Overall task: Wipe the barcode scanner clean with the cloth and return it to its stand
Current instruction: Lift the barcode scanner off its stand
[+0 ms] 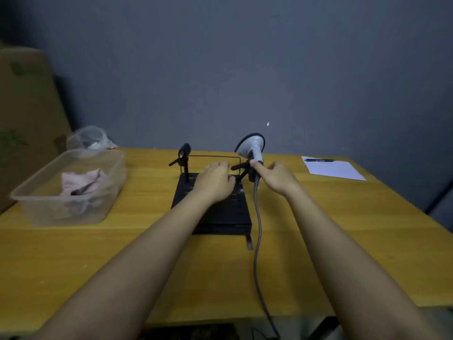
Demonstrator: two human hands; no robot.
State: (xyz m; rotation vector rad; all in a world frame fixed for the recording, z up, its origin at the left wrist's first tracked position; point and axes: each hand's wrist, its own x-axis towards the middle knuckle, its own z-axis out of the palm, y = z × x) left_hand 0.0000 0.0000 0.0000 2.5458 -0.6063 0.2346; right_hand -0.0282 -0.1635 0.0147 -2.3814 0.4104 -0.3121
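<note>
The grey-white barcode scanner (250, 146) sits upright in the right-hand cradle of the black stand (220, 212), its head pointing away from me. Its grey cable (257, 229) runs down over the table's front edge. My right hand (277, 175) is beside the scanner handle, one fingertip touching it and the other fingers loosely curled, not wrapped around it. Palm down, my left hand (215, 180) lies on the stand's base plate. The pink cloth (81, 180) lies crumpled in a clear plastic tub (31, 190) at the left.
A second empty black holder (184, 153) rises from the stand's left side. A sheet of paper (335, 169) with a pen (318, 160) lies at the far right. A crumpled plastic bag (89, 138) and a cardboard box (24, 106) stand behind the tub.
</note>
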